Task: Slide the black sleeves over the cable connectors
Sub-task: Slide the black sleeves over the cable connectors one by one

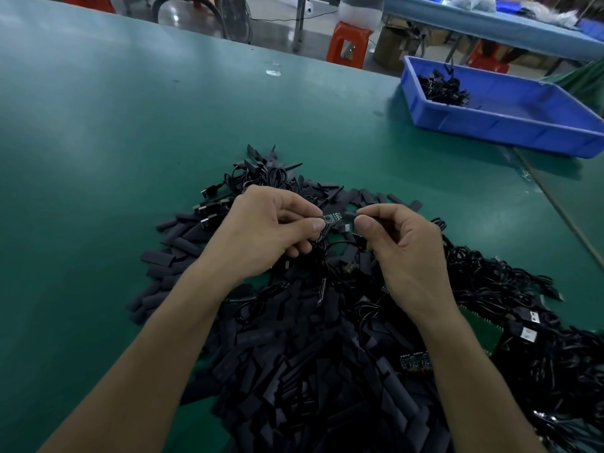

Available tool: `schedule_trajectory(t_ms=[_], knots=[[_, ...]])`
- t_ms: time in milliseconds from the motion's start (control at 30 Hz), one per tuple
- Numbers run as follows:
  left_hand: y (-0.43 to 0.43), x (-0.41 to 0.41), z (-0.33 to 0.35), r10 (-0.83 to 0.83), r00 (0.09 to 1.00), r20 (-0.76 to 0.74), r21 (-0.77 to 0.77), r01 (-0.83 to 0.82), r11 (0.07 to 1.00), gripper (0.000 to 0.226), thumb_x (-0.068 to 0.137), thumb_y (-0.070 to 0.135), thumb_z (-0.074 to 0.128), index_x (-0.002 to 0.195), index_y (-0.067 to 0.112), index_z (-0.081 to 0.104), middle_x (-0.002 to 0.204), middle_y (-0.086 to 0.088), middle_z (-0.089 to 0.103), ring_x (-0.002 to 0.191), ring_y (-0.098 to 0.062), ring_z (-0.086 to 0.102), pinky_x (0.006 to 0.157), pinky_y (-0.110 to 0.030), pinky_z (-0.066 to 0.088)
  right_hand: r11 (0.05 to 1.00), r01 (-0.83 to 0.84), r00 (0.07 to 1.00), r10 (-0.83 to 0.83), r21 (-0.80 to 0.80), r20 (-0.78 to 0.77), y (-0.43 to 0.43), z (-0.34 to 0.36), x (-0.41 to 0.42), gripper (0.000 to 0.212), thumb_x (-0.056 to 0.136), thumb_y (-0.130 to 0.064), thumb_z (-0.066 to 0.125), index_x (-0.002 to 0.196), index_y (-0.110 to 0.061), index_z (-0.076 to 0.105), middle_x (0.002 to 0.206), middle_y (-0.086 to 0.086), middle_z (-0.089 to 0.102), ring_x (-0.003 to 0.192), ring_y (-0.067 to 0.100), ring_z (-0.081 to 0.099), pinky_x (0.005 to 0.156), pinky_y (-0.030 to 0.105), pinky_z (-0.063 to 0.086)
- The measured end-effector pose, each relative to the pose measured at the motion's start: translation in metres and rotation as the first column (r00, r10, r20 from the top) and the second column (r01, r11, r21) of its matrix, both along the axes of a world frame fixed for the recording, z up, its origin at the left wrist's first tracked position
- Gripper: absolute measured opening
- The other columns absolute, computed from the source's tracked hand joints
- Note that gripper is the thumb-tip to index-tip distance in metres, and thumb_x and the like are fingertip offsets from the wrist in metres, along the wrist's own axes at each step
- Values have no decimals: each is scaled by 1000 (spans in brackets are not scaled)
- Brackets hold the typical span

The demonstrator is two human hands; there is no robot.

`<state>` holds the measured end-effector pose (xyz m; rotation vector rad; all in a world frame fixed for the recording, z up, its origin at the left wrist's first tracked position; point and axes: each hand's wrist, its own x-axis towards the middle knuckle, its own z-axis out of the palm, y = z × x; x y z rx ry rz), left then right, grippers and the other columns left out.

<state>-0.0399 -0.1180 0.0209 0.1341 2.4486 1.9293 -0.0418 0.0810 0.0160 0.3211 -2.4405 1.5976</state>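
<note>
A green bench (130, 125) carries a heap of black sleeves (294, 387) at near centre, with loose cables (490, 276) to its right. The left hand (268, 230) pinches a small connector board (333, 217) between thumb and forefinger. The right hand (402, 250) pinches a dark piece, probably a sleeve, just right of it. Sleeves appear light, thin and easily flattened: hold lightly near the mouth. The blue bin (490, 125), far right, holds a small cable bundle (444, 89).

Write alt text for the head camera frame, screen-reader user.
The left hand pinches a cable's small circuit-board connector while the right hand pinches what looks like a black sleeve at its end. Below them, a heap of loose black sleeves and tangled cables covers a green table; a blue bin sits far right.
</note>
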Motion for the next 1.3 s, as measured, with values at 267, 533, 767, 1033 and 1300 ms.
schedule_trajectory(t_ms=[267,533,767,1033,1300], knots=[[1,2,3,-24,1000,12,30,23,999,5,90,12,73,91,17,74,76,-2,77,60,-11,70,57,-19,56,1000,1,1000,-1,17,-11,2,0,-1,6,92,-26,70,91,-32,68,70,-15,64,64,-2,56,63,14,44],[1,1,1,-10,1000,13,28,9,1000,5,91,11,72,90,15,74,74,-1,76,59,-10,69,57,-18,55,996,-56,995,61,-68,74,6,2,-2,13,86,-21,75,98,-26,72,77,-13,73,66,-3,63,63,12,48],[-1,1,1,-23,999,30,43,22,999,5,90,11,73,88,15,75,73,-3,76,60,-10,69,58,-18,56,996,-90,994,87,31,72,9,4,-3,19,85,-26,76,104,-28,75,92,-11,76,87,8,71,84,29,58],[1,2,1,-29,1000,1,26,29,999,4,89,9,74,91,13,75,74,-3,76,61,-11,69,57,-18,55,997,-77,996,75,32,49,9,4,-3,10,87,-23,76,93,-31,75,84,-10,75,78,14,70,77,32,58],[-1,1,2,-26,999,-28,42,27,999,7,87,7,76,91,13,75,73,-7,75,63,-13,71,60,-19,57,974,-150,974,175,-172,144,13,5,-3,26,75,-35,76,97,-22,77,70,-12,70,59,0,57,57,12,43]])
